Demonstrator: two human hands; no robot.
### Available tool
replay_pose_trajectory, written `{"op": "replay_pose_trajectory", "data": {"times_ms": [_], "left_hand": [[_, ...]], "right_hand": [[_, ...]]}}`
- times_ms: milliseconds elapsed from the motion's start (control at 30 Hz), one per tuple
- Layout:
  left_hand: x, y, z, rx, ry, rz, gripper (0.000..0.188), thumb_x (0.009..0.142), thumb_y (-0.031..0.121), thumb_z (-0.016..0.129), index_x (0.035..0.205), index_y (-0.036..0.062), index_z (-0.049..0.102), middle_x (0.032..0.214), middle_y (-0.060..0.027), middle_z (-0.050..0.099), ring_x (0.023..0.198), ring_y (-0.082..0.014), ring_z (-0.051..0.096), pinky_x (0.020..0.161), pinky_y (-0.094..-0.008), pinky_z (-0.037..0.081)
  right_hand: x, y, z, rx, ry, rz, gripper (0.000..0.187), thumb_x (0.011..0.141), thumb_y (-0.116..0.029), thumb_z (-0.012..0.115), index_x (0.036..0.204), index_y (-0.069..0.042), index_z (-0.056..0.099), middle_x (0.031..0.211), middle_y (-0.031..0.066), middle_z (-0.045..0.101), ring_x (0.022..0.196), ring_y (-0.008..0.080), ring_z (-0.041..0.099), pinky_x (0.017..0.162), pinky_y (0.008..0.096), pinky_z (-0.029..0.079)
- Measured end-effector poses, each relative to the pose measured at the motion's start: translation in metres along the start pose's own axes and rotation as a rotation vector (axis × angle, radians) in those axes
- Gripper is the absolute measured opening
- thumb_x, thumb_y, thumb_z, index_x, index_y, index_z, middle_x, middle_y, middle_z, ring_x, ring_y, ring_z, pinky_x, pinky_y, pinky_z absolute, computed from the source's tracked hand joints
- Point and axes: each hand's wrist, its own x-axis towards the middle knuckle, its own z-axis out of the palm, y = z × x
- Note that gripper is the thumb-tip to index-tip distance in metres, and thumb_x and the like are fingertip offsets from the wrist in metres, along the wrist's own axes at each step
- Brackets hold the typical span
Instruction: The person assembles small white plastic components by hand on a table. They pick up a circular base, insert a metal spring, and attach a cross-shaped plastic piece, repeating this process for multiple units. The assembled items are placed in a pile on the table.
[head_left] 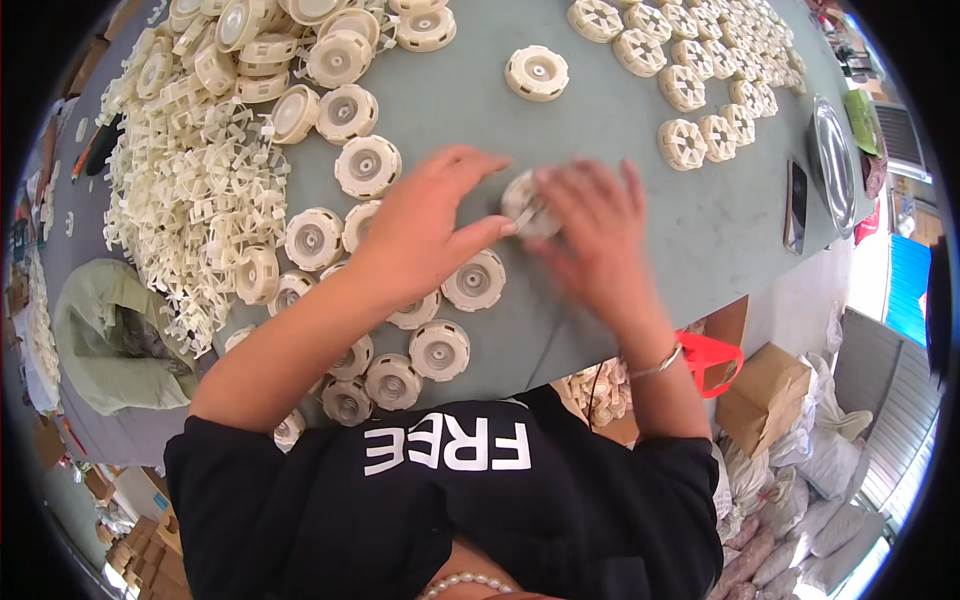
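Note:
Above the middle of the table, a cream round plastic part (522,205) is in my right hand (597,215), its fingers closed over the part's right side and blurred by motion. My left hand (425,225) reaches in from the left with fingers stretched and apart, its thumb tip at the part's edge. Under and beside my left forearm lie several cream round housings (368,167) with a metallic-looking centre. One more housing (537,72) lies alone beyond my hands. At the left, a heap of small cream clip-like plastic pieces (190,180) spreads over the table.
Rows of spoked cream discs (682,145) cover the far right of the table (700,240). A phone (795,207) and a shiny metal tray (832,165) lie by the right edge. A green sack (90,340) sits at the left; a cardboard box (765,395) stands below, right.

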Motion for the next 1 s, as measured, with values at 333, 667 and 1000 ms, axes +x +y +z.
{"op": "replay_pose_trajectory", "data": {"times_ms": [333, 667, 1000], "left_hand": [[-0.049, 0.005, -0.01, 0.411, -0.169, 0.126, 0.075, 0.068, 0.022, 0.094, 0.138, 0.0115, 0.068, 0.133, -0.0077, 0.063, 0.13, -0.0323, 0.054, 0.113, -0.0512, 0.038], [-0.047, -0.007, -0.007, 0.246, -0.101, 0.138, 0.063, 0.081, 0.031, 0.089, 0.138, 0.0103, 0.069, 0.132, -0.0097, 0.067, 0.127, -0.0336, 0.055, 0.112, -0.0487, 0.038], [-0.043, -0.01, -0.001, 0.281, -0.08, 0.1, 0.041, 0.091, 0.028, 0.081, 0.128, 0.0112, 0.075, 0.121, -0.0053, 0.07, 0.12, -0.0296, 0.059, 0.108, -0.0474, 0.04]], "right_hand": [[-0.027, 0.027, -0.027, 0.387, -0.052, 0.416, 0.069, 0.074, -0.021, 0.096, 0.135, -0.005, 0.071, 0.131, 0.0115, 0.065, 0.095, 0.0246, 0.066, 0.082, 0.0367, 0.057], [-0.022, -0.051, -0.016, 0.514, -0.036, 0.193, 0.054, 0.076, -0.015, 0.093, 0.126, -0.007, 0.074, 0.119, 0.0099, 0.069, 0.096, 0.0258, 0.071, 0.077, 0.0366, 0.061], [-0.029, -0.068, 0.011, 0.386, 0.038, 0.267, 0.057, 0.075, -0.023, 0.095, 0.123, -0.002, 0.072, 0.114, 0.0095, 0.068, 0.092, 0.0264, 0.072, 0.074, 0.0367, 0.061]]}}
